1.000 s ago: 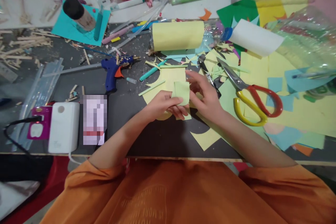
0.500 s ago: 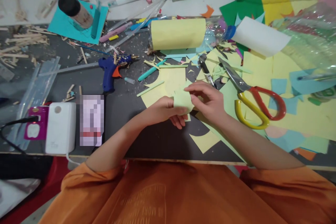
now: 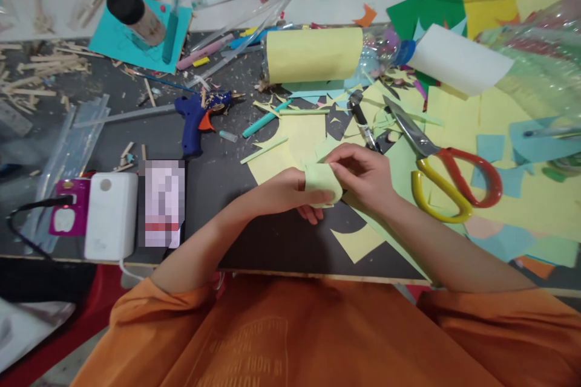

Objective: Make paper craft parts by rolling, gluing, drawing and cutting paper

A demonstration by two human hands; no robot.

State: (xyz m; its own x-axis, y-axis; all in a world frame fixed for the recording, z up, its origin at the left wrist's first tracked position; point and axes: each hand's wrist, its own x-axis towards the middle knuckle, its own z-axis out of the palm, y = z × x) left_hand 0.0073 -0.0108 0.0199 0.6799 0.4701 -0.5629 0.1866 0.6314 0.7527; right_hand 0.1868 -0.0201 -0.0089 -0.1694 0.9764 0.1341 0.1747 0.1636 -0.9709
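A small piece of pale green paper (image 3: 321, 182) is held between my hands over the dark table. My left hand (image 3: 290, 190) grips it from the left, thumb across its front and fingers behind. At its upper right edge, the thumb and forefinger of my right hand (image 3: 363, 174) pinch the paper, which curves. Just beyond lie a yellow paper sheet (image 3: 299, 136) and a black marker (image 3: 363, 124). Large scissors (image 3: 454, 178) with red and yellow handles rest to the right of my right hand. A cut yellow scrap (image 3: 357, 243) lies nearer the table edge.
A blue glue gun (image 3: 193, 121) lies left of the hands. Nearer are a phone (image 3: 161, 202) and a white power bank (image 3: 111, 216). At the back stand a yellow-wrapped bottle (image 3: 313, 54), a black-capped bottle (image 3: 136, 15) and plastic bottles (image 3: 549, 54). Wood sticks (image 3: 40, 75) are strewn far left.
The pale green paper is now more curved, its right side bent round. My right fingers have shifted slightly down along its edge. The whole view has moved a little.
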